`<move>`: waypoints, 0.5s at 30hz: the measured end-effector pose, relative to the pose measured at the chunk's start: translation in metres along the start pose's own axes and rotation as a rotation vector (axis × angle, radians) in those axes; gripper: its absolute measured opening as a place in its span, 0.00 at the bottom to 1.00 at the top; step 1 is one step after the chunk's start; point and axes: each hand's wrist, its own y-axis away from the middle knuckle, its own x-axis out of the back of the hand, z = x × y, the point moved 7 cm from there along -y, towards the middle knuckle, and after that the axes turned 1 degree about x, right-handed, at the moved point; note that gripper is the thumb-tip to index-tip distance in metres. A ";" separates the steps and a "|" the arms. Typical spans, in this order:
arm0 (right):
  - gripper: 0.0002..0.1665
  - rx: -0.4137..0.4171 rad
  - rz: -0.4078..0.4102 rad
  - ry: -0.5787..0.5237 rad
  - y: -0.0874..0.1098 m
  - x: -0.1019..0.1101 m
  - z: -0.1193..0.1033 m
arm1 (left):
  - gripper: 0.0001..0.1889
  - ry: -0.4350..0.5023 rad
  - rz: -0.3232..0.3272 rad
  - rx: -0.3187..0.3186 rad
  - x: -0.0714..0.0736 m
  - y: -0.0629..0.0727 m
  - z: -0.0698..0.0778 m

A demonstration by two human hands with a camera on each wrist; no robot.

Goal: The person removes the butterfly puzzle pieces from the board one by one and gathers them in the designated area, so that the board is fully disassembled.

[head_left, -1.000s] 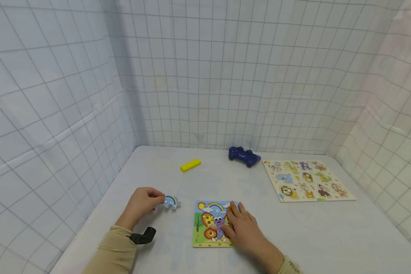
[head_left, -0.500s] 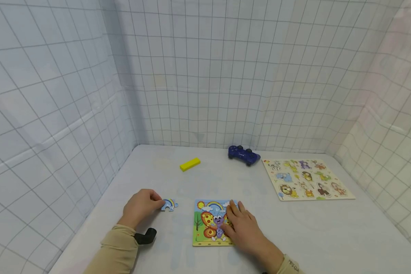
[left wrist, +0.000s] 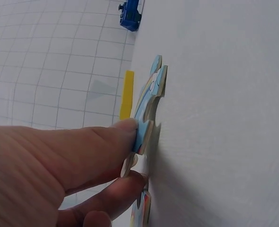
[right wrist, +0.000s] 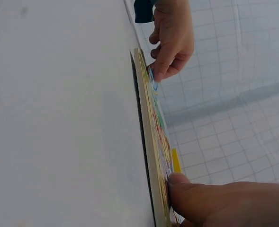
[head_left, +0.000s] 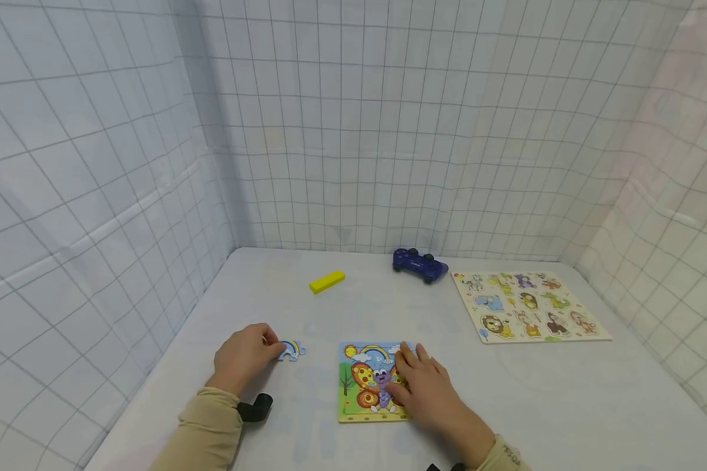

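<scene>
While the left hand (head_left: pixel 246 353) pinches a rainbow puzzle piece (head_left: pixel 294 347) at the frame's lower left, the right hand (head_left: pixel 429 387) rests outstretched on a butterfly puzzle (head_left: pixel 366 381) at lower center.

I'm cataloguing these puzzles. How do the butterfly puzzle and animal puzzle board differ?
The butterfly puzzle is smaller and roughly square; the animal puzzle board is a larger, wider rectangle. The butterfly puzzle shows one butterfly scene, the animal puzzle board many separate animals. The right hand rests on the butterfly puzzle; no hand touches the animal puzzle board. Both lie flat on the white table.
</scene>
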 end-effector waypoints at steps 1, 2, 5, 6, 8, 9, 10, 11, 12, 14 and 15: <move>0.41 0.002 0.000 -0.003 0.000 0.001 0.000 | 0.11 0.001 0.001 0.000 0.000 0.000 0.001; 0.41 0.003 0.002 -0.004 -0.001 0.002 0.001 | 0.11 0.002 0.003 -0.001 0.000 0.000 0.001; 0.41 -0.001 -0.001 -0.002 -0.001 0.002 0.002 | 0.11 0.000 0.009 -0.004 0.000 0.001 0.003; 0.41 -0.002 -0.002 -0.004 -0.001 0.002 0.001 | 0.11 -0.001 0.012 -0.007 0.000 0.001 0.003; 0.42 -0.005 -0.002 -0.004 -0.001 0.002 0.002 | 0.11 -0.011 0.015 -0.009 0.000 0.002 0.005; 0.42 -0.007 -0.003 -0.004 -0.001 0.001 0.002 | 0.11 -0.019 0.012 -0.008 0.000 0.002 0.005; 0.42 -0.008 -0.005 -0.003 -0.001 0.001 0.002 | 0.11 -0.031 0.007 -0.007 -0.001 0.003 0.006; 0.42 -0.010 -0.006 -0.005 -0.001 0.001 0.002 | 0.11 -0.042 0.004 -0.009 -0.001 0.003 0.007; 0.42 -0.011 -0.007 -0.004 0.000 0.001 0.002 | 0.11 -0.055 0.000 -0.007 -0.002 0.003 0.007; 0.42 -0.014 -0.007 0.003 0.000 0.001 0.003 | 0.11 -0.081 0.001 -0.013 -0.003 0.003 0.009; 0.42 -0.016 -0.007 0.006 0.000 0.002 0.003 | 0.12 -0.092 0.004 -0.020 -0.003 0.003 0.010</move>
